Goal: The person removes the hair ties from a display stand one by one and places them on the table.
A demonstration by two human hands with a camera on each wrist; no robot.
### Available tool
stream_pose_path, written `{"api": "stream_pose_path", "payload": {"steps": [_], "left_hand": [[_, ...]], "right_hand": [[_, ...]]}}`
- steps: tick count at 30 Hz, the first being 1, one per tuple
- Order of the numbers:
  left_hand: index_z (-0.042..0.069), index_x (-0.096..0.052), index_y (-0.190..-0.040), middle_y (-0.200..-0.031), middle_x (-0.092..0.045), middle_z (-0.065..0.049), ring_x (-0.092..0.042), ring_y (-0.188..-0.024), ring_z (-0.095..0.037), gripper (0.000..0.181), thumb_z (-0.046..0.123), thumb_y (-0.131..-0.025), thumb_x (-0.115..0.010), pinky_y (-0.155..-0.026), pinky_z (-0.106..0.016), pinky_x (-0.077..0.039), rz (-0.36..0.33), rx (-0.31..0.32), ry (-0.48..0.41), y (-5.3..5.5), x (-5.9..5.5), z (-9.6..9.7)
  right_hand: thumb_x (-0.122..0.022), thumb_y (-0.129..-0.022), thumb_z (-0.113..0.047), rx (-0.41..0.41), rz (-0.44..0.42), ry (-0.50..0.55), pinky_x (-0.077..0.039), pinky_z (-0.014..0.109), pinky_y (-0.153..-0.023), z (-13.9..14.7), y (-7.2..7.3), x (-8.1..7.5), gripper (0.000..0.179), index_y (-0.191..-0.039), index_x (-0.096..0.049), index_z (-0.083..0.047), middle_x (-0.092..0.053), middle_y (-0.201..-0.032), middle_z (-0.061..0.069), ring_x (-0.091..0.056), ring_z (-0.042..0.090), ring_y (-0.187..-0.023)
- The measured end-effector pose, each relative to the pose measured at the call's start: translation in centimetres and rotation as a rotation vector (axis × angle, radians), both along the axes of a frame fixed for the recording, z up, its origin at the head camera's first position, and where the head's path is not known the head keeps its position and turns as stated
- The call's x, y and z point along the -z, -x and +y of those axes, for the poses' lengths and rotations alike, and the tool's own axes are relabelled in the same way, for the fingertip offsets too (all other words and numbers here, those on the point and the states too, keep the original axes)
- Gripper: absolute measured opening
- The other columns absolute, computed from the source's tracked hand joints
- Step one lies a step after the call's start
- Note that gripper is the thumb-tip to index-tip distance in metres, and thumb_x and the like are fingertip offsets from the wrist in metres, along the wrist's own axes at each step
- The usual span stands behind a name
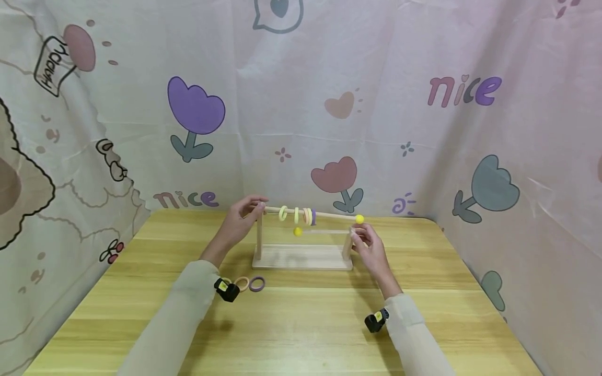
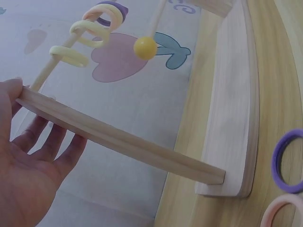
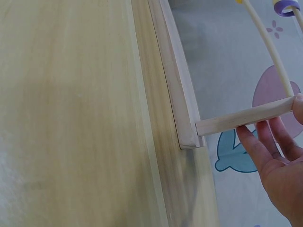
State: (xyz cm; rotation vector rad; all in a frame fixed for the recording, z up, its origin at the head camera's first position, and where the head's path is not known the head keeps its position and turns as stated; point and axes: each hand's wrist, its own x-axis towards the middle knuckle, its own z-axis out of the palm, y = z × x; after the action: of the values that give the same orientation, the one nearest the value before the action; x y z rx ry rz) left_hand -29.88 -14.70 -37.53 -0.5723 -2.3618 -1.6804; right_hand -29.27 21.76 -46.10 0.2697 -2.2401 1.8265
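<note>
A wooden stand has a flat base (image 1: 303,257), a taller left post (image 1: 259,237) and a shorter right post (image 1: 347,247). My left hand (image 1: 240,219) holds the left post near its top, thumb on one side and fingers on the other. Across at the right post, my right hand (image 1: 373,251) grips the upper end between thumb and fingers. From the left post runs a rod (image 1: 335,214) tipped with a yellow ball (image 1: 359,219). Pale yellow rings (image 2: 90,33), peach rings and a purple ring (image 1: 313,217) hang on it. The right post's bare rod (image 3: 271,45) also ends in a yellow ball (image 2: 145,48).
On the wooden table (image 1: 301,324), a purple ring (image 1: 257,284) and a peach ring (image 1: 242,284) lie in front of the stand's left end. A yellowish ring there is partly hidden by the left wrist camera (image 1: 227,290). A printed cloth (image 1: 282,104) hangs behind the table.
</note>
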Motion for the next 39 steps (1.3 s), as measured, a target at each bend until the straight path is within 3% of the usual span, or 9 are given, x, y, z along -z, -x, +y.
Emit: {"api": "stream_pose_path", "payload": {"steps": [6,8,11,13,19,23,28,35,39], "left_hand": [[-0.004,-0.065,-0.127,-0.102,-0.069,-0.008,-0.064,-0.093,-0.001,0.028,0.013,-0.106,-0.056,-0.087,-0.025,-0.056,0.020,0.001,-0.067,-1.6,-1.2,0.4],[-0.003,-0.065,-0.128,-0.103,-0.070,-0.011,-0.064,-0.093,0.000,0.029,0.014,-0.106,-0.056,-0.087,-0.024,-0.055,0.008,-0.007,-0.081,-1.8,-1.2,0.5],[-0.002,-0.065,-0.130,-0.112,-0.070,-0.025,-0.064,-0.094,0.002,0.031,0.016,-0.107,-0.056,-0.088,-0.022,-0.054,-0.005,-0.029,-0.079,-1.7,-1.0,0.7],[-0.001,-0.064,-0.131,-0.118,-0.068,-0.031,-0.064,-0.094,0.004,0.032,0.018,-0.107,-0.056,-0.088,-0.020,-0.054,-0.011,-0.043,-0.074,-1.2,-0.4,0.6],[0.004,-0.066,-0.133,-0.120,-0.069,-0.028,-0.064,-0.095,0.004,0.032,0.022,-0.108,-0.056,-0.085,-0.018,-0.052,-0.006,-0.071,-0.087,0.5,1.5,0.3],[0.006,-0.068,-0.131,-0.116,-0.072,-0.026,-0.066,-0.095,0.002,0.032,0.025,-0.107,-0.058,-0.083,-0.017,-0.052,0.009,-0.073,-0.100,0.6,1.8,0.3],[0.007,-0.069,-0.131,-0.115,-0.072,-0.027,-0.067,-0.095,0.000,0.033,0.027,-0.106,-0.059,-0.082,-0.018,-0.053,0.024,-0.063,-0.107,0.4,1.7,0.1],[0.010,-0.071,-0.128,-0.115,-0.073,-0.026,-0.071,-0.105,-0.024,0.034,0.032,-0.105,-0.061,-0.081,-0.019,-0.053,0.011,-0.069,-0.113,0.3,1.7,0.1],[0.009,-0.072,-0.127,-0.117,-0.073,-0.024,-0.070,-0.109,-0.034,0.033,0.032,-0.104,-0.062,-0.082,-0.019,-0.053,0.010,-0.065,-0.116,0.3,1.6,0.2]], "right_hand": [[-0.056,-0.106,-0.009,0.003,-0.008,-0.016,-0.061,0.039,-0.090,0.0,-0.1,0.0,0.029,-0.134,-0.054,-0.002,-0.062,-0.129,0.026,-0.060,0.042,-0.118],[-0.056,-0.106,-0.009,0.005,-0.008,-0.021,-0.061,0.037,-0.089,0.0,0.0,0.0,0.029,-0.134,-0.054,-0.003,-0.062,-0.129,0.026,-0.060,0.043,-0.118],[-0.056,-0.106,-0.009,0.000,-0.006,-0.012,-0.061,0.041,-0.091,0.0,0.0,0.0,0.029,-0.134,-0.054,-0.002,-0.062,-0.129,0.027,-0.060,0.043,-0.118],[-0.056,-0.106,-0.009,0.001,-0.003,-0.009,-0.060,0.043,-0.092,0.0,0.0,0.1,0.030,-0.135,-0.054,-0.001,-0.062,-0.128,0.027,-0.061,0.040,-0.116],[-0.057,-0.106,-0.010,0.008,0.022,-0.012,-0.062,0.038,-0.088,-0.1,-0.1,0.2,0.031,-0.134,-0.055,0.001,-0.062,-0.125,0.026,-0.064,0.026,-0.108],[-0.056,-0.106,-0.011,0.010,0.020,-0.008,-0.061,0.037,-0.089,-0.1,-0.2,0.1,0.032,-0.135,-0.054,0.002,-0.062,-0.126,0.026,-0.064,0.023,-0.109],[-0.056,-0.106,-0.011,0.001,0.004,0.002,-0.061,0.034,-0.090,-0.1,-0.1,0.2,0.033,-0.137,-0.054,0.000,-0.061,-0.130,0.027,-0.062,0.030,-0.113],[-0.057,-0.106,-0.011,0.021,0.012,-0.012,-0.061,0.030,-0.087,-0.1,0.0,0.2,0.033,-0.137,-0.055,0.000,-0.062,-0.129,0.026,-0.063,0.016,-0.106],[-0.058,-0.105,-0.009,0.050,0.020,-0.045,-0.061,0.031,-0.088,-0.2,-0.1,0.1,0.030,-0.134,-0.057,0.000,-0.064,-0.128,0.027,-0.066,0.022,-0.109]]}}
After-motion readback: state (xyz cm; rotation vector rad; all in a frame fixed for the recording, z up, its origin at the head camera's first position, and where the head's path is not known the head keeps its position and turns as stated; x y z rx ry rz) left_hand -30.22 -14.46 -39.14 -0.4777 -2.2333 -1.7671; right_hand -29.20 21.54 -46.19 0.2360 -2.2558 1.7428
